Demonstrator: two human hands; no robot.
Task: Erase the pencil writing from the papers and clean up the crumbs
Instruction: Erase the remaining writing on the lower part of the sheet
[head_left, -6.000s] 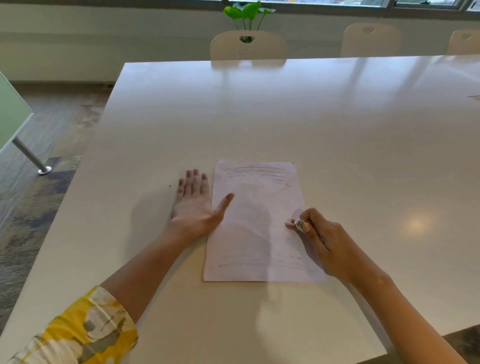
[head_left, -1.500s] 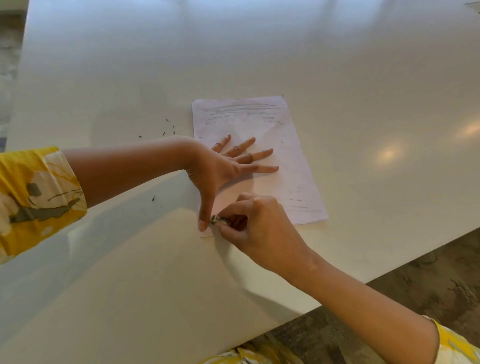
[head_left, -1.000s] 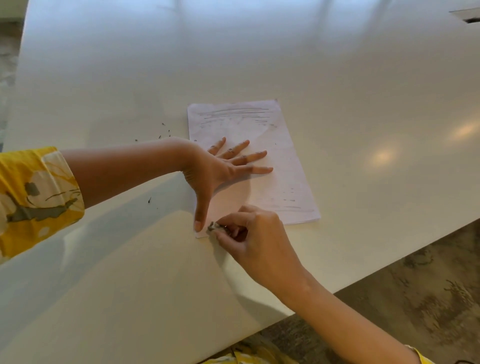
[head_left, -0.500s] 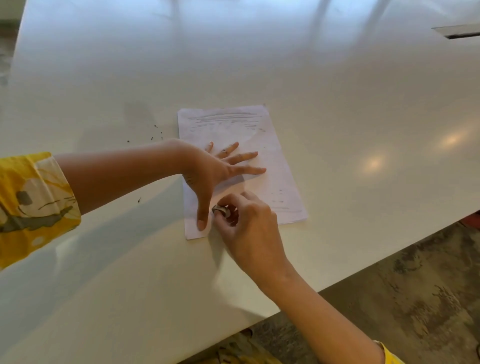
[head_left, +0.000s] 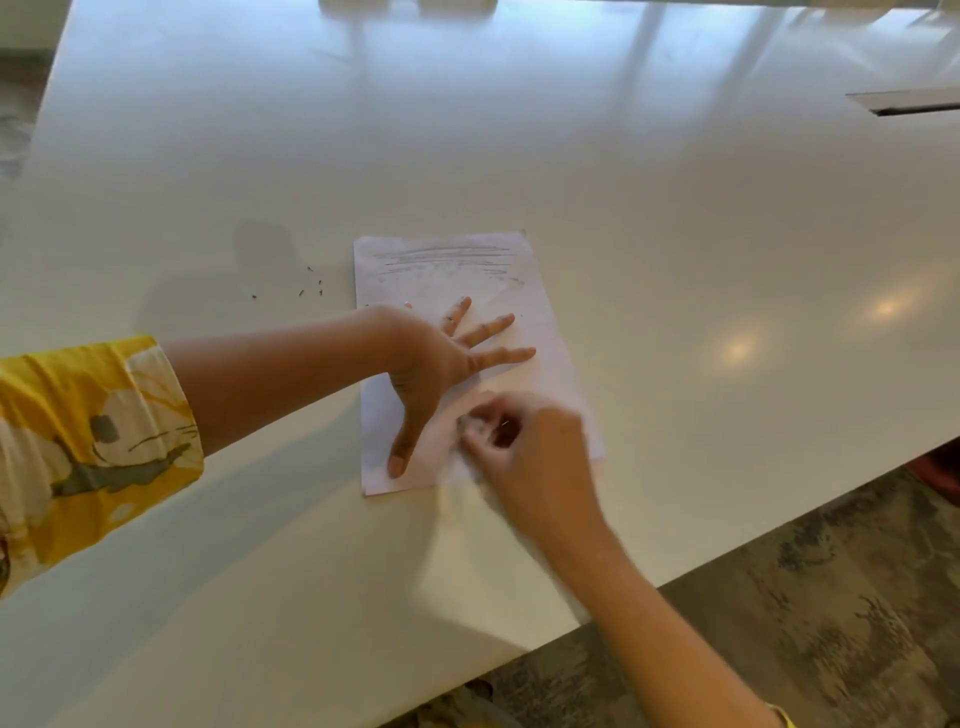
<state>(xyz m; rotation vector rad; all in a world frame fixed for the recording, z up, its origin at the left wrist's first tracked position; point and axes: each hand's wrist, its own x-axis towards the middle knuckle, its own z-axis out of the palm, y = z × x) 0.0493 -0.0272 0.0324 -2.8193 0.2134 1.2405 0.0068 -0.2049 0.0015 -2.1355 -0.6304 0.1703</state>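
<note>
White paper (head_left: 540, 332) flat, pencil lines (head_left: 447, 257) topmost.

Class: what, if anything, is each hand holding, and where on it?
Left hand presses flat on the paper, holding nothing. Right hand is blurred; its hold cannot be told.

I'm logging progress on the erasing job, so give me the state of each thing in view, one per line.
paper: flat on the table, pencil lines left at its far end
left hand: open, fingers spread, pressing the paper down
right hand: blurred, fingers curled over the paper's near part; whatever it holds can't be made out
crumbs: scattered on the table left of the paper
table: white, glossy
</note>
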